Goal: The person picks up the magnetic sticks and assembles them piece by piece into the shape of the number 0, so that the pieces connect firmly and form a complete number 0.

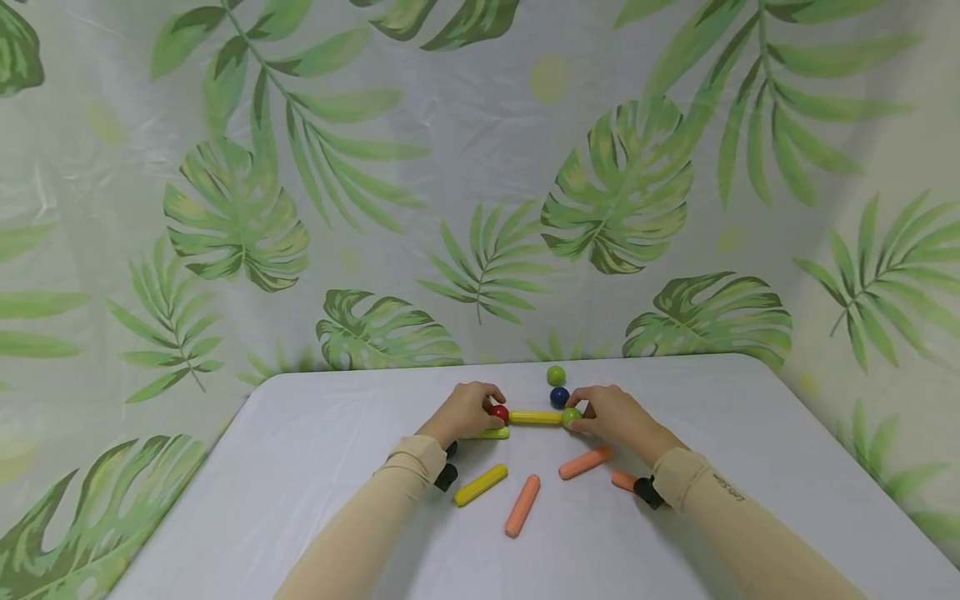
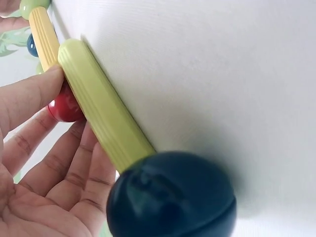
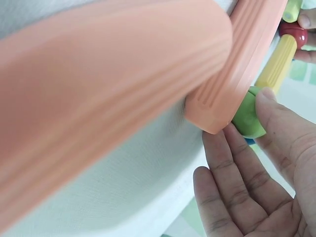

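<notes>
Yellow rod: where do you have it in the head view?

You have it above the near side of the back edge of the white table, lying crosswise between the red ball and the light green ball, one at each end.

And your hands there?

Your left hand is partly closed, pinching the red ball; your right hand pinches the light green ball. Just behind sit a blue ball and a second green ball. Nearer you lie a loose yellow rod and three orange rods.

What does your left wrist view add?

Your thumb presses by the red ball, your other fingers spread loosely. Beside them runs a yellow-green rod, with a dark blue ball at its near end; you cannot tell whether they are joined.

And your right wrist view?

Your thumb is on the light green ball, the lower fingers nearly straight. Two orange rods fill the foreground.
</notes>
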Demonstrator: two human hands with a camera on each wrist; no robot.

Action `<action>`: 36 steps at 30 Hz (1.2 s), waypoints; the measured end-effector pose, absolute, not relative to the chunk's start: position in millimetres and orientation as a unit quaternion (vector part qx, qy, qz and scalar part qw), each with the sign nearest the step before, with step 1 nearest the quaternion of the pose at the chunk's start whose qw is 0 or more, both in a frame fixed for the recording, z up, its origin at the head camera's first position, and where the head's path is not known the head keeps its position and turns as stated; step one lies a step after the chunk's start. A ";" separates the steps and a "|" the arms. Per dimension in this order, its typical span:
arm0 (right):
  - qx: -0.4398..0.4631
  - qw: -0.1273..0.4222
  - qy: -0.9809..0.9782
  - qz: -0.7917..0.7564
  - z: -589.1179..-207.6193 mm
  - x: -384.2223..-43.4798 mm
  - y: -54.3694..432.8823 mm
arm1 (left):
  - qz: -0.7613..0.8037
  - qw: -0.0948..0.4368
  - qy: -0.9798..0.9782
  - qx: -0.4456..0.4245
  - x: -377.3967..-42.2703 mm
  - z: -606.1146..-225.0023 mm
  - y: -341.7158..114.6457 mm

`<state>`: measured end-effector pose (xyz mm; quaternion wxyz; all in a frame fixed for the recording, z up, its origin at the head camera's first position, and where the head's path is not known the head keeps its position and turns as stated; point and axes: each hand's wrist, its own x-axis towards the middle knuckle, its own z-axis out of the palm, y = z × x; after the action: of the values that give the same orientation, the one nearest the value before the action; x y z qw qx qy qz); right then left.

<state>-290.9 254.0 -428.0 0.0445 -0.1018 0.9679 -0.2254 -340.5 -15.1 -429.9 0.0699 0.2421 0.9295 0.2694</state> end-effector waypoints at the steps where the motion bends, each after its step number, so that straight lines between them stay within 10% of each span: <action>1: -0.102 0.045 0.968 -0.226 -428.1 -290.9 254.2 | 0.269 0.071 0.929 0.242 -339.9 -429.4 -16.2; 36: -0.202 0.016 0.963 -0.179 -409.3 -305.8 214.5 | 0.267 0.061 0.928 0.253 -322.6 -438.2 -57.9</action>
<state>-305.8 214.5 -409.3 0.0162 -0.2024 0.9627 -0.1787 -322.6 -57.9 -438.2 0.0612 0.2529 0.9279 0.2669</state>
